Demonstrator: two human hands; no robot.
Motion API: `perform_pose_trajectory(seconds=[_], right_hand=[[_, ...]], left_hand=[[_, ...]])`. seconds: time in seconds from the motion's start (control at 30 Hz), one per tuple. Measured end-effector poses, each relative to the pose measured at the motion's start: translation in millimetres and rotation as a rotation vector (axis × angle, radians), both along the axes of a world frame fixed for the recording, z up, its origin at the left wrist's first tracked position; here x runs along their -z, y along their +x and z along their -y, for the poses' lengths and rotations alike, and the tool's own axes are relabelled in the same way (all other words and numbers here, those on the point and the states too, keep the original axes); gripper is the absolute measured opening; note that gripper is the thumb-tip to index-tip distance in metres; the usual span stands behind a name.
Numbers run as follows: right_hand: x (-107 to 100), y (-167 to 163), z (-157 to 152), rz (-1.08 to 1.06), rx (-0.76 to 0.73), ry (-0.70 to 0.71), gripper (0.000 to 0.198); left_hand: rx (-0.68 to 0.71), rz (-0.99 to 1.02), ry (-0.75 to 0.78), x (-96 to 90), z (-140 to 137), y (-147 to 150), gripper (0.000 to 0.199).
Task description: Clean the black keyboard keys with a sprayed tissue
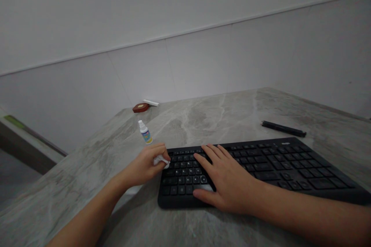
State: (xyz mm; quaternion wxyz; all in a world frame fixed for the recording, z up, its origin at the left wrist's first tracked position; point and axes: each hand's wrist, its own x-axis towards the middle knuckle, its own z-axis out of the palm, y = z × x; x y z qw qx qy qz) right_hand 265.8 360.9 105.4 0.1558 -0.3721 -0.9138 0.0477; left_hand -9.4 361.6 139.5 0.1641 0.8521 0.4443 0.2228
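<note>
A black keyboard (268,164) lies across the grey marbled table in front of me. My left hand (149,163) is closed on a crumpled white tissue (161,159) at the keyboard's upper left corner, the tissue touching the leftmost keys. My right hand (224,177) rests on the keys left of the middle, fingers spread and palm down, covering part of the keyboard. Just beyond my left hand stands a small white spray bottle (145,132) with a colourful label.
A black pen-like stick (283,128) lies behind the keyboard on the right. Near the wall are a reddish-brown box (140,107) and a thin white object (151,102). The marbled table (197,117) ends at a pale wall (203,61) at the back.
</note>
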Motion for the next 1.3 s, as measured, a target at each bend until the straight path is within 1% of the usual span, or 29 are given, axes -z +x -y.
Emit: perform_pose_trajectory(seconds=[0.2, 0.4, 0.63, 0.87, 1.1, 1.3], right_hand=[[0.2, 0.9, -0.4, 0.002, -0.007, 0.019, 0.083], [-0.7, -0.3, -0.1, 0.019, -0.013, 0.035, 0.082], [-0.6, -0.3, 0.0, 0.035, -0.007, 0.068, 0.080], [-0.2, 0.3, 0.6, 0.020, -0.012, 0.057, 0.080], [0.1, 0.4, 0.1, 0.023, -0.009, 0.059, 0.079], [-2.2, 0.1, -0.4, 0.032, -0.015, 0.039, 0.079]], left_hand=[[0.009, 0.031, -0.012, 5.3, 0.5, 6.4, 0.013], [-0.013, 0.015, 0.019, 1.5, -1.1, 6.3, 0.011], [-0.024, 0.005, 0.032, 1.7, -2.4, 3.5, 0.008], [-0.040, -0.060, -0.019, -5.9, -0.2, -2.6, 0.008], [-0.046, -0.119, 0.004, -4.3, -1.4, -8.6, 0.010], [-0.090, -0.061, 0.088, -4.8, -2.2, -8.2, 0.010]])
